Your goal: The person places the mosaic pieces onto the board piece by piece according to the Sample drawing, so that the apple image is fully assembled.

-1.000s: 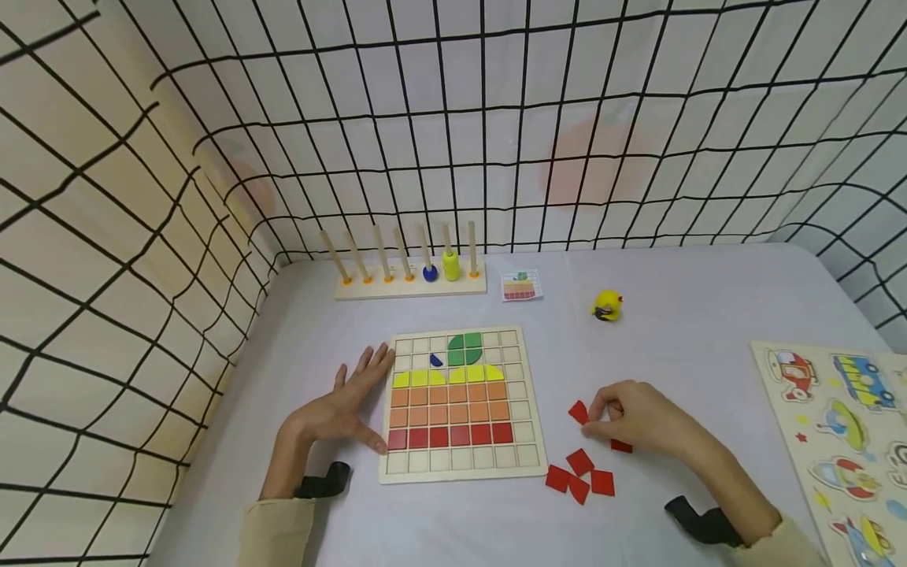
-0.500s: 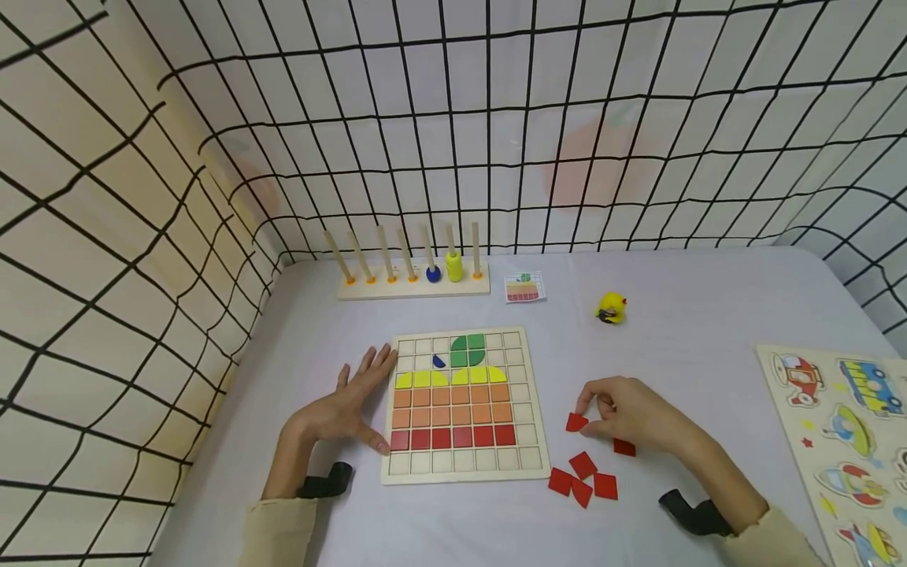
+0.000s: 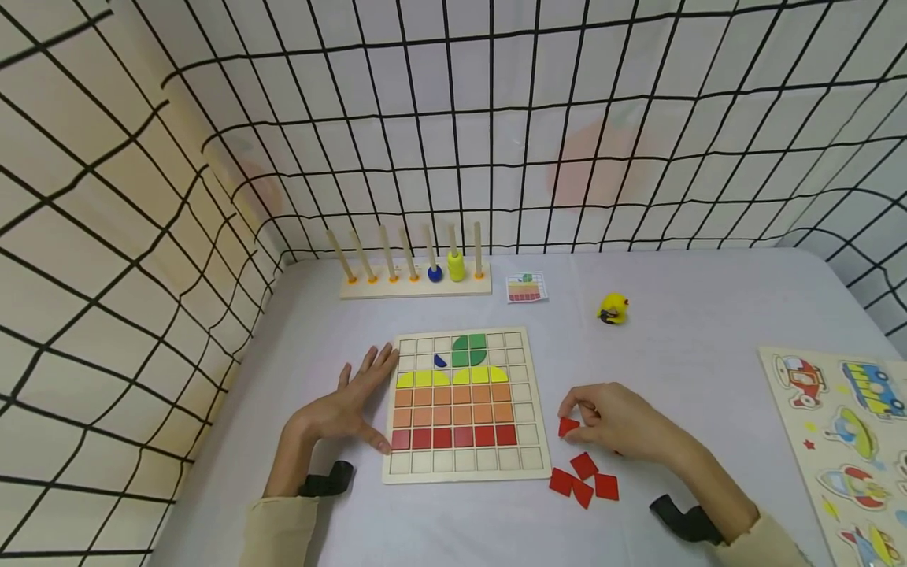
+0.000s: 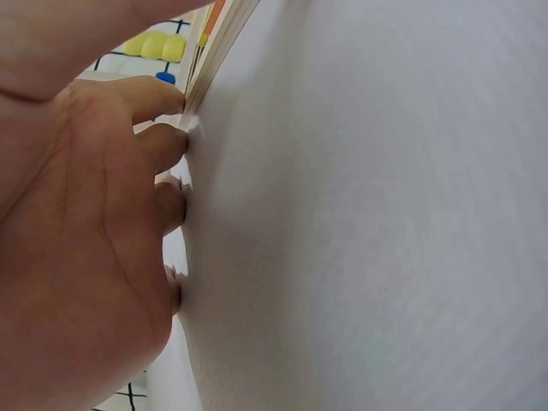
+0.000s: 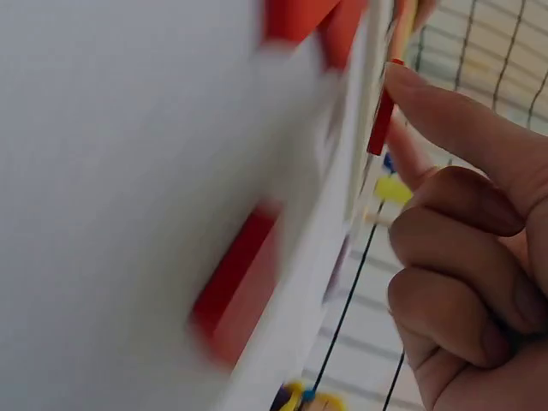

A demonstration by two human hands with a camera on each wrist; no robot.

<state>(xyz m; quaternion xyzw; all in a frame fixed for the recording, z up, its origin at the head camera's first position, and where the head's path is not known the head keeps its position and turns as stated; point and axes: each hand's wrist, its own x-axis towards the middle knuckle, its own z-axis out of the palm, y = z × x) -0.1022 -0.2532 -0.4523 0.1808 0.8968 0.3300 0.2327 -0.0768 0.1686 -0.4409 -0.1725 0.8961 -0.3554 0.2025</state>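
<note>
A wooden grid board lies flat on the table, holding green, blue, yellow, orange and red pieces in its cells. My left hand, fingers spread, rests at its left edge; the left wrist view shows the fingertips down on the table against the board's side. Between thumb and index finger, my right hand pinches a red square tile, just right of the board. Several loose red tiles lie below that hand. Another red tile lies on the table in the right wrist view, mostly hidden by the hand in the head view.
Behind the board stand a wooden peg rack with blue and yellow beads and a small printed card. A yellow toy duck sits back right. A picture puzzle board is at the right edge. Black netting surrounds the table.
My right hand has moved left toward the board with the red tile, which has turned in its fingers. The left hand stays against the board's edge.
</note>
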